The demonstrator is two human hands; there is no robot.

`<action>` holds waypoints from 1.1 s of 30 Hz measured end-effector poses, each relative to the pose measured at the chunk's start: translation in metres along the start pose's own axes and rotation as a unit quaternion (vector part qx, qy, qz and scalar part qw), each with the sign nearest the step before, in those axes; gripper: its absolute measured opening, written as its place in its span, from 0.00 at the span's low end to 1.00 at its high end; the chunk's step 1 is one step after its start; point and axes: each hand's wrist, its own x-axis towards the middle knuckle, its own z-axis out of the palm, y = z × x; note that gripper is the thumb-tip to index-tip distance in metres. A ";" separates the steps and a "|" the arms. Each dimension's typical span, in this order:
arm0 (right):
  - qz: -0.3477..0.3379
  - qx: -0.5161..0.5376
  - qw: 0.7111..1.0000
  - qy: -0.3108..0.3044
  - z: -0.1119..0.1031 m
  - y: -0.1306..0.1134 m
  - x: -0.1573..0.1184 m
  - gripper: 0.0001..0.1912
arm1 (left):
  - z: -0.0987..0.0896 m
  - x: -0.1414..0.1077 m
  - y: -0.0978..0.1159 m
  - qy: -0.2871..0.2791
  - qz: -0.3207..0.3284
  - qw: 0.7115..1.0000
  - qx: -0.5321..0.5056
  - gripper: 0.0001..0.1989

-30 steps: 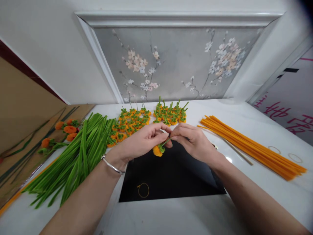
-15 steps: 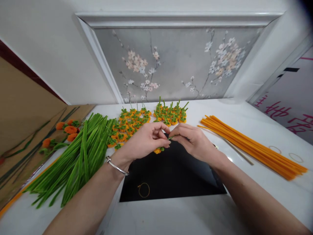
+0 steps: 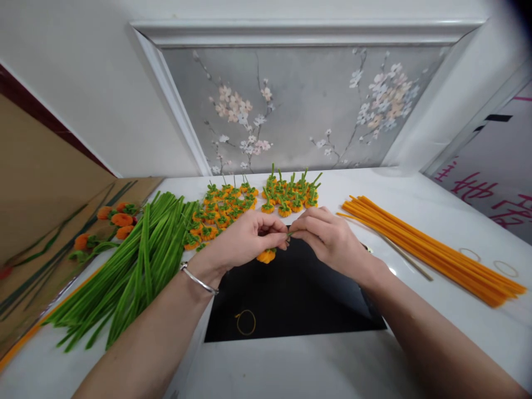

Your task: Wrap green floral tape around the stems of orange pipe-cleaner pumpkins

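Over the black mat [image 3: 291, 299], my left hand [image 3: 245, 238] is closed in a pinch on a small pipe-cleaner flower. The flower's orange head [image 3: 266, 256] hangs just under its fingers. My right hand [image 3: 326, 235] meets it from the other side, thumb and fingers pressed on a short green stem [image 3: 290, 235] that shows between the two hands. How the stem joins the flower is hidden by my fingers. Behind my hands stand two groups of finished-looking orange flowers with green tops, one group [image 3: 222, 208] at left and one with longer stems [image 3: 293, 194] at right.
Green pipe cleaners [image 3: 137, 271] lie in a heap at left, orange ones [image 3: 428, 249] in a bundle at right beside a thin stick [image 3: 409, 257]. A thin ring [image 3: 246, 322] rests on the mat. Orange blooms [image 3: 122, 219] lie on brown paper. A framed panel [image 3: 299, 111] backs the white table.
The flower head has turned so more orange and less green shows. My fingers have shifted slightly on the stem, of which less is visible.
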 end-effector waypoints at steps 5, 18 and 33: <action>-0.010 -0.012 1.000 -0.007 -0.001 0.000 0.000 0.08 | -0.004 0.001 -0.005 -0.051 -0.004 0.996 -0.066 0.08; 0.005 -0.030 0.999 -0.022 0.003 0.005 -0.003 0.09 | 0.014 -0.001 -0.001 0.108 0.056 0.980 0.160 0.07; -0.046 -0.056 0.996 -0.052 -0.003 0.005 -0.002 0.12 | -0.005 0.003 -0.009 -0.062 -0.016 0.993 -0.098 0.05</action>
